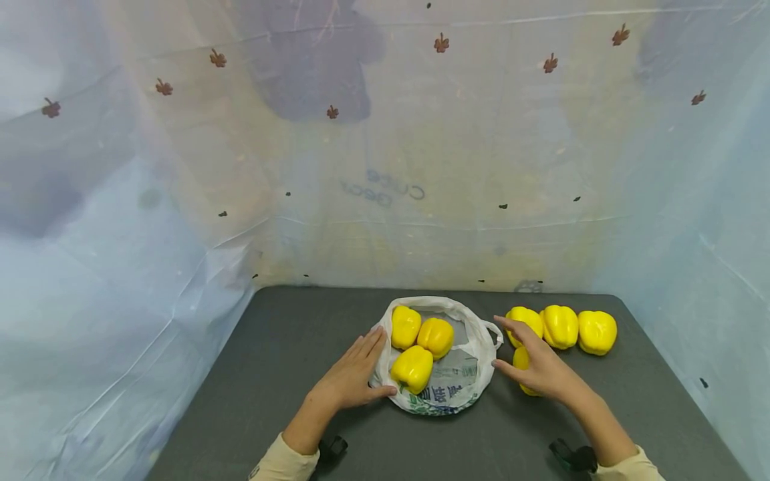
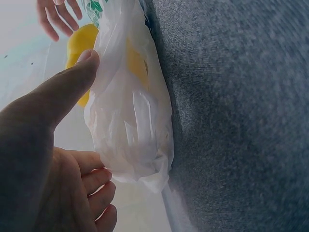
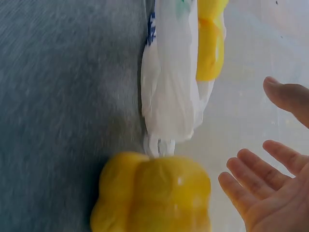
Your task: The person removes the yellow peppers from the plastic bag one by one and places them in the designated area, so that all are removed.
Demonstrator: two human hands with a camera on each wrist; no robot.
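Observation:
A white plastic bag (image 1: 481, 364) lies spread open on the table, its printed inner side showing. Inside it sit three yellow bell peppers (image 1: 436, 337). My left hand (image 1: 351, 374) rests against the bag's left rim, thumb over the near edge and fingers along the side. In the left wrist view, the thumb and fingertips border the bag's wall (image 2: 130, 111). My right hand (image 1: 538, 364) hovers to the right of the bag with fingers spread and nothing held. Below it a yellow pepper (image 3: 154, 193) stands beside the bag's handle loop (image 1: 494, 333), partly hidden in the head view.
Three more yellow peppers stand in a row at the back right, the rightmost pepper (image 1: 597, 333) nearest the table's edge. The dark grey table (image 1: 289, 334) is enclosed by pale plastic sheeting (image 1: 385, 234) at the back and sides.

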